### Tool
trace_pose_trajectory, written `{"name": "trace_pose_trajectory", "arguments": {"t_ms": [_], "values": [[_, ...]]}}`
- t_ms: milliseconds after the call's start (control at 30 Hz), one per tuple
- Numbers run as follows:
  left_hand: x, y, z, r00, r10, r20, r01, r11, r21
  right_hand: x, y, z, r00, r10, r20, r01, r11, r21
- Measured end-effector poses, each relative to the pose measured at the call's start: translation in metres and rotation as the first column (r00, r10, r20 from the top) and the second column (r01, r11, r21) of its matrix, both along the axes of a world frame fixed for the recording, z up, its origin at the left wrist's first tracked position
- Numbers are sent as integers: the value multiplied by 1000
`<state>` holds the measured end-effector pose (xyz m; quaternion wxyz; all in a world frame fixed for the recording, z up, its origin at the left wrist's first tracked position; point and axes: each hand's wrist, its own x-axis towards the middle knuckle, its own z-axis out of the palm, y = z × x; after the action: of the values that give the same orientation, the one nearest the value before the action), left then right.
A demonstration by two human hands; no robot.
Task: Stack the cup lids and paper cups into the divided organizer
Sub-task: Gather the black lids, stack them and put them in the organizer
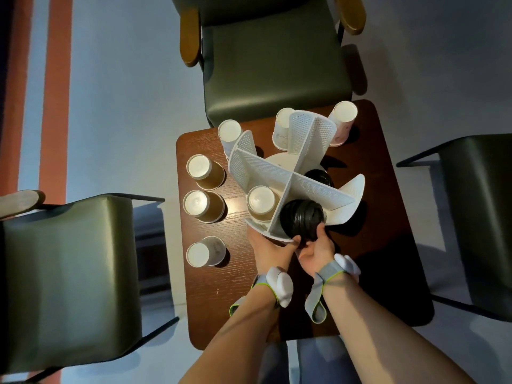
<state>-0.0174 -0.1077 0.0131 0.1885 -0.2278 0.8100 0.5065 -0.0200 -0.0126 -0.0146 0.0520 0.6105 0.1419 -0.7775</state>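
Dark wood table (210,300) among green chairs (271,65): lid-loading step, right hand (315,252) gripping black lid stack (302,217) in near compartment of white organizer (260,167) mid-table, left hand (270,249) holding organizer's near rim; next, seat stack, then collect upside-down cups (203,171) along left edge.

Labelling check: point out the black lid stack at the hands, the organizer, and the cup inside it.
black lid stack (302,217), head view, top face of the stack.
organizer (257,167), head view, perforated divider wall.
cup inside the organizer (260,199), head view, its upturned white base.
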Motion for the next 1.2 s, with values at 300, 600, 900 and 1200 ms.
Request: {"name": "trace_pose_trajectory", "arguments": {"t_ms": [300,600,900,1200], "values": [[-2,4,1,1000,5,-18,-6,999,-39,9,2,3,989,133,-66,-125,986,112],[4,11,7,998,59,-35,-60,998,-17,13,9,-9,948,317,0,-294,878,377],[8,11,9,1000,13,-5,-13,1000,11,8,14,-15,824,484,294,-565,677,471],[9,0,8,988,-129,79,132,991,-28,-11,32,-10,775,582,246,-631,697,340]]}}
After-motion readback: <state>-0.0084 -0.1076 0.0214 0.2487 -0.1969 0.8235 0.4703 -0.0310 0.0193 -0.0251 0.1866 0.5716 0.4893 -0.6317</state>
